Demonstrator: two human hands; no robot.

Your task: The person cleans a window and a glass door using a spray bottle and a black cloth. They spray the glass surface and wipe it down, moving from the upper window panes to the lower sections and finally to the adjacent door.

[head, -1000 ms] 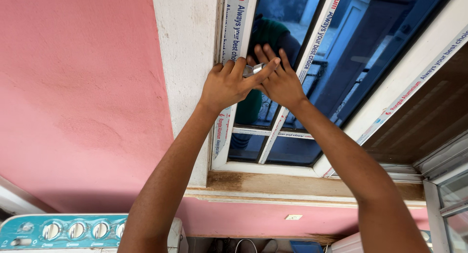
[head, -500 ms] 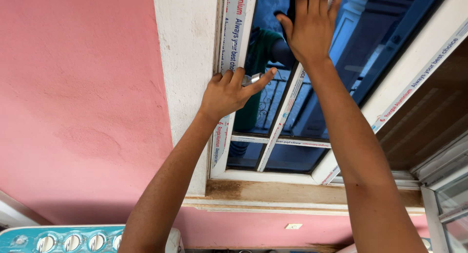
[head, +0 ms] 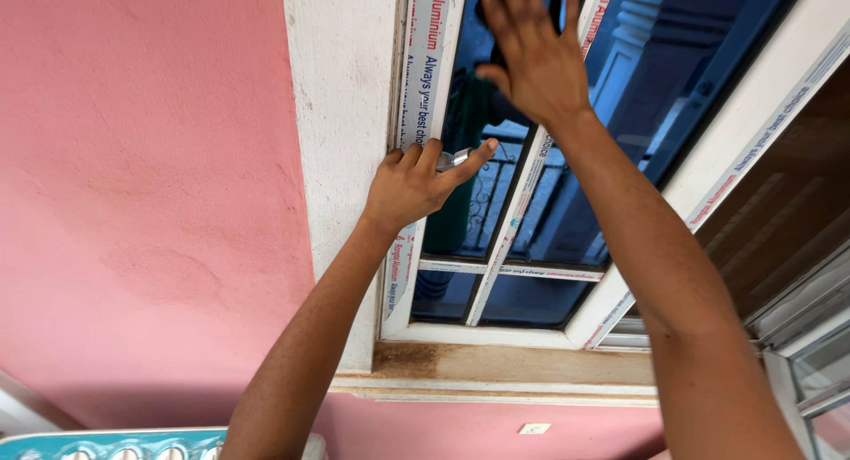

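A small metal piece (head: 456, 157) is pinched in the left hand (head: 409, 187) against the window frame (head: 423, 88), the right hand (head: 531, 61) is pressed open on the glass (head: 655, 97), so it's probably best kept steady.

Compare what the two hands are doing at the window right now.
The left hand is curled around a small silver object beside the left frame strip; the right hand holds nothing visible. The left hand sits lower, near mid-pane; the right hand reaches higher, fingers spread over the centre bar. Both are raised against the same blue-tinted window.

Two hands (head: 412, 184), one window frame (head: 425, 88).
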